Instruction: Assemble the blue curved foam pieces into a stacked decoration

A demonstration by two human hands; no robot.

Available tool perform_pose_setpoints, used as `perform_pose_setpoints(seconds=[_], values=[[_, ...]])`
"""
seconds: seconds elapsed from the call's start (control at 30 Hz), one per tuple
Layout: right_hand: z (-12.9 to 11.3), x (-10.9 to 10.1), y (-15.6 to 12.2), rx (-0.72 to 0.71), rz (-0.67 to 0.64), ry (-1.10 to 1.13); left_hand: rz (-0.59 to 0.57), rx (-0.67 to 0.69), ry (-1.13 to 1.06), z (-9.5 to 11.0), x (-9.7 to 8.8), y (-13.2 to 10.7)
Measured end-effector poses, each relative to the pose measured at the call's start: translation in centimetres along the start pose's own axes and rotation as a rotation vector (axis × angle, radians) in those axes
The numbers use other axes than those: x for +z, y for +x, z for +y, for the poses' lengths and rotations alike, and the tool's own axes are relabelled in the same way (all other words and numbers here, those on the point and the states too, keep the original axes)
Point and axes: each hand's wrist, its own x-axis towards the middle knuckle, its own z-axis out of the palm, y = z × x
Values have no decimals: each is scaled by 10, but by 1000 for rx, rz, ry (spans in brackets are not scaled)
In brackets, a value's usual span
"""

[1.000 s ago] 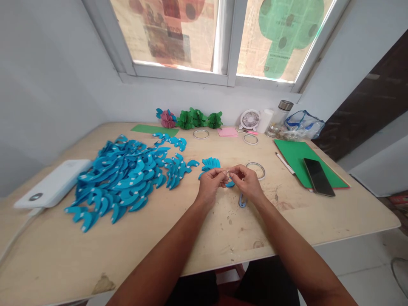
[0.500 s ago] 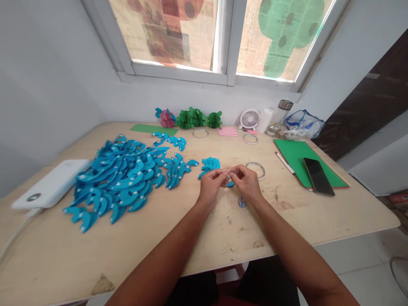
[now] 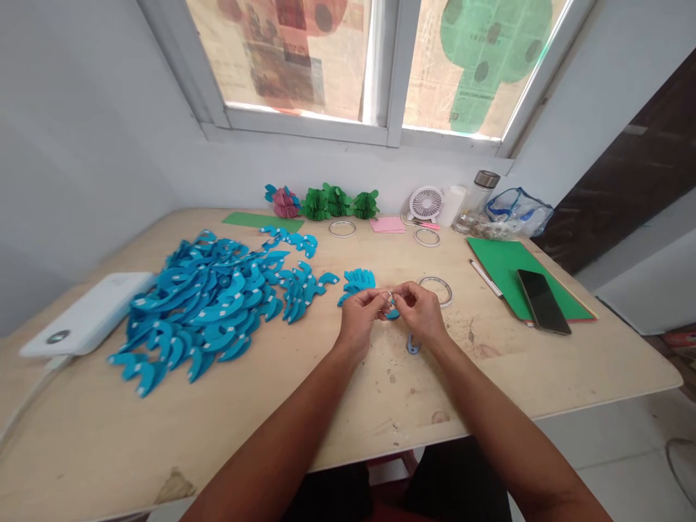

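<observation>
My left hand and my right hand meet over the table, fingertips pinched close together. A tiny pale bit shows between them, too small to name. Just beneath the fingers lies a blue paper piece, partly covered. Behind my left hand is a small stack of blue paper pieces. A blue-handled tool lies by my right wrist, its far end hidden under the hand. A roll of tape rests flat beyond my right hand.
To the left spreads a big pile of blue curved paper pieces, beside a white power bank. A phone lies on green paper at the right, near a pen. A small fan and a bottle stand behind.
Both hands stay in the same place, still pinched together. The pale bit at the fingertips shows slightly differently; nothing else has visibly moved.
</observation>
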Motion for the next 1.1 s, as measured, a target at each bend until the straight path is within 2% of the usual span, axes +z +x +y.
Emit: perform_pose_setpoints(seconds=[0.27,0.7,1.1], values=[[-4,-1,0,-40,-4,-3,7,18,12,0,1,0],[-1,2,0,79,-4,181,44,121,49,-1,1,-2],[-2,3,0,62,-1,201,53,117,74,0,2,-2]])
